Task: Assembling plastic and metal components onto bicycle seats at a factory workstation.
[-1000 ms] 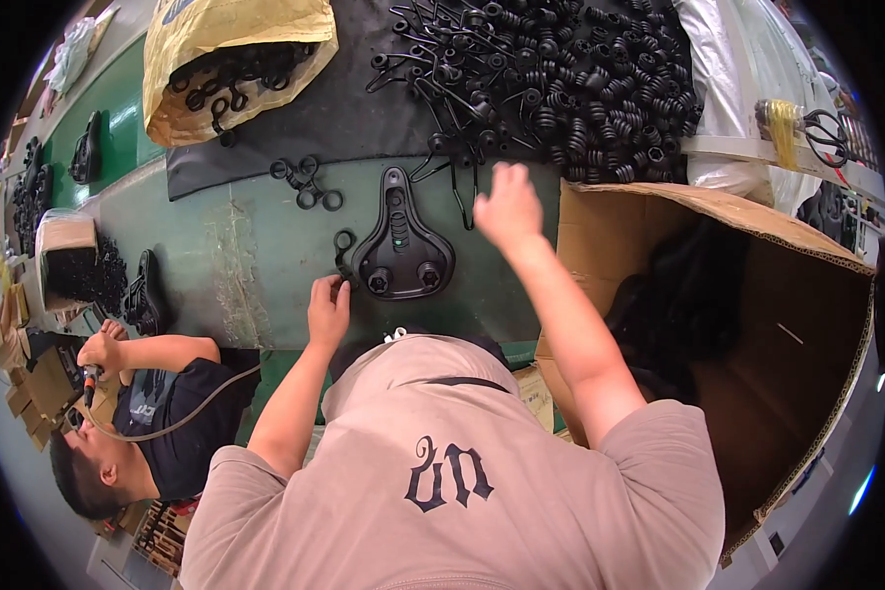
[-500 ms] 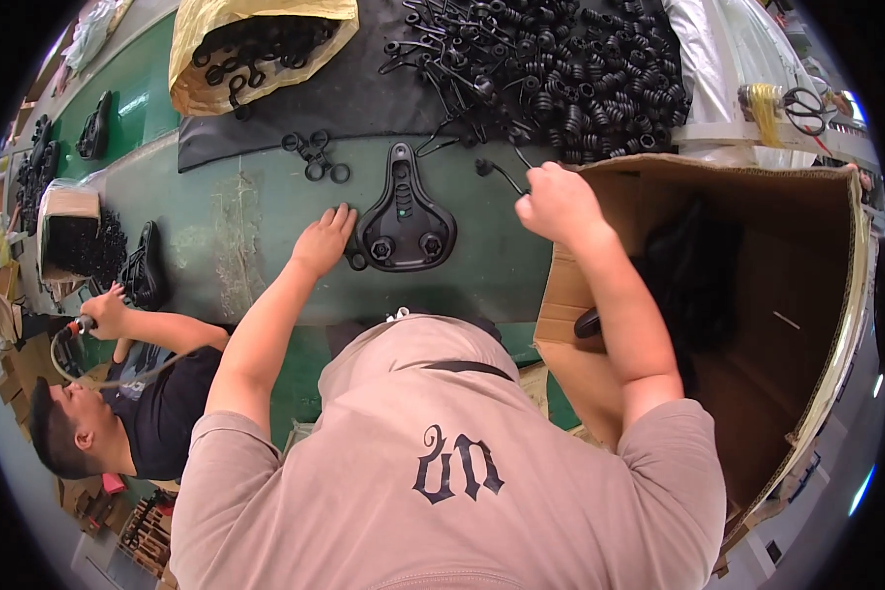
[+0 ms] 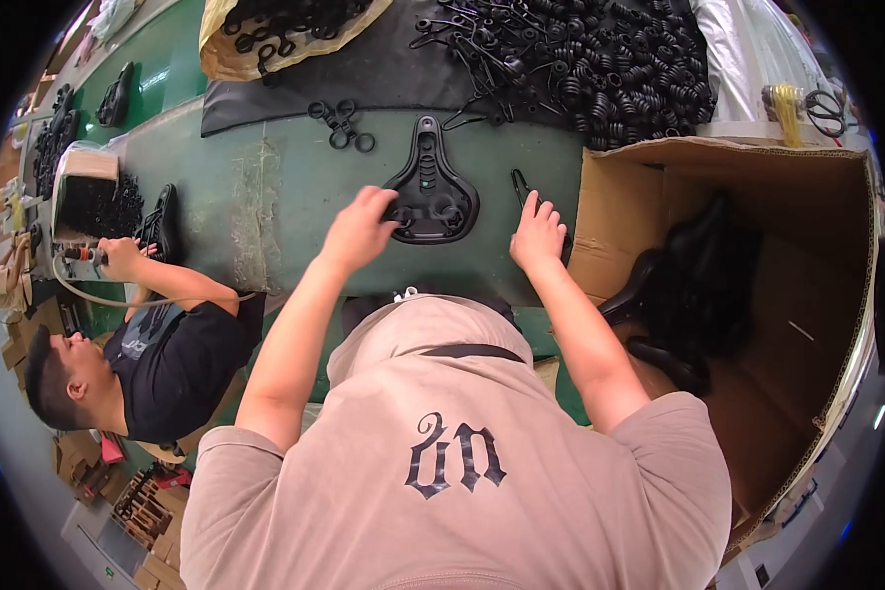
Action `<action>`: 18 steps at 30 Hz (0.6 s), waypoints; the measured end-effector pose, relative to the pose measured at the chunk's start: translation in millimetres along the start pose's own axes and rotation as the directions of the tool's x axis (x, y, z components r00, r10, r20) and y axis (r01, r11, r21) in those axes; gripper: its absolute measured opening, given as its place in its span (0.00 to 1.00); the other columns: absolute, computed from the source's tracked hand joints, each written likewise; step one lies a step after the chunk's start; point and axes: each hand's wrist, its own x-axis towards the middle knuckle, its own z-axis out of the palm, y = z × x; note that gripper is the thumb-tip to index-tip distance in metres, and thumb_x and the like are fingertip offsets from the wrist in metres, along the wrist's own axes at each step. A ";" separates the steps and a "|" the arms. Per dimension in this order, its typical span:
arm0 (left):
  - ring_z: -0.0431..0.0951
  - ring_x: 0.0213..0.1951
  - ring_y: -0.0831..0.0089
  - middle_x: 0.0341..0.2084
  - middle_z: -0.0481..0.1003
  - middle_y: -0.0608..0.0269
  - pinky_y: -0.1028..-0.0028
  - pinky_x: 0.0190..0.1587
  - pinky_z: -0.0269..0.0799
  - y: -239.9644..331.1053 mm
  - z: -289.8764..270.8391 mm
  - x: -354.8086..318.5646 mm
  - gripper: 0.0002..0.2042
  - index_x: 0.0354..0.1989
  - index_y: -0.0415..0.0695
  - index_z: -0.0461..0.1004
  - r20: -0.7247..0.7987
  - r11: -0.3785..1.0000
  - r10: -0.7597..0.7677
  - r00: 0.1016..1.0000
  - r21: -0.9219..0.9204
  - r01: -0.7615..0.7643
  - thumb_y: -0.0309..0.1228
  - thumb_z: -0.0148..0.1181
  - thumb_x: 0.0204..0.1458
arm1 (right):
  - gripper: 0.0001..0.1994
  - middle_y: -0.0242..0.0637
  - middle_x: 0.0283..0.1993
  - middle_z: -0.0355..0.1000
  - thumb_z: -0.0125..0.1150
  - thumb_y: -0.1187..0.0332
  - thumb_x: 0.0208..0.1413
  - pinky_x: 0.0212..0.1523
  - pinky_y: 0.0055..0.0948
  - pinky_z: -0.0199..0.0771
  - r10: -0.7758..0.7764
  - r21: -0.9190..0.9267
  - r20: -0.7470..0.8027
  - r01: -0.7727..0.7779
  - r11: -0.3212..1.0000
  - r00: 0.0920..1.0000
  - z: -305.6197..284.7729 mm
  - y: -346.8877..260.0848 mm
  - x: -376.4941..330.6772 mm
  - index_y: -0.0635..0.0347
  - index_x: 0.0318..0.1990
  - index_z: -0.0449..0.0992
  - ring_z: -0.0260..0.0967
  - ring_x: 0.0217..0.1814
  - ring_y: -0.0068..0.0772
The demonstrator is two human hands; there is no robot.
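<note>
Co-worker (image 3: 138, 354) at table's left edge, tool in hand. Rings (image 3: 341, 124) lie near far edge. Left hand (image 3: 360, 228) — fingers curled, tips on saddle's left rim. Saddle (image 3: 431, 187) underside-up at table (image 3: 256, 187) middle. Right hand (image 3: 538, 234) flat, fingers spread, over thin black rail (image 3: 517, 184) — grip cannot tell. Box (image 3: 757, 295) at right edge, saddles inside.

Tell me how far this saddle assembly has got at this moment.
Done: finished-looking saddles lie in the cardboard box. In hand: the left hand touches an upturned saddle base on the green bench; the right hand holds a black metal part. Left: a big pile of springs and rails.
</note>
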 end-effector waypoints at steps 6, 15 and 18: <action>0.83 0.46 0.46 0.54 0.76 0.54 0.53 0.49 0.81 -5.8 19.6 1.3 0.23 0.59 0.46 0.75 0.104 0.997 0.041 0.994 0.064 -0.048 0.30 0.73 0.55 | 0.40 0.52 0.56 0.78 0.70 0.57 0.51 0.59 0.48 0.79 -0.117 0.307 -0.112 0.146 0.941 0.987 -52.4 -2.7 20.3 0.61 0.72 0.70 0.79 0.57 0.52; 0.84 0.37 0.52 0.52 0.76 0.55 0.60 0.40 0.82 -18.3 24.6 -0.9 0.23 0.55 0.44 0.77 0.069 0.990 0.044 0.997 -0.137 -0.034 0.24 0.76 0.50 | 0.23 0.49 0.34 0.85 0.66 0.51 0.49 0.43 0.41 0.83 -0.222 0.812 0.187 -0.024 0.583 0.957 -130.7 -112.6 80.4 0.67 0.38 0.89 0.85 0.37 0.46; 0.83 0.46 0.49 0.53 0.77 0.56 0.56 0.48 0.82 -16.7 26.7 7.1 0.24 0.56 0.44 0.78 0.094 0.987 0.000 0.996 -0.162 0.015 0.26 0.76 0.49 | 0.24 0.52 0.43 0.82 0.67 0.53 0.54 0.48 0.50 0.85 -0.202 0.540 -0.141 0.246 0.805 0.969 -95.9 -147.8 65.4 0.69 0.46 0.82 0.84 0.44 0.57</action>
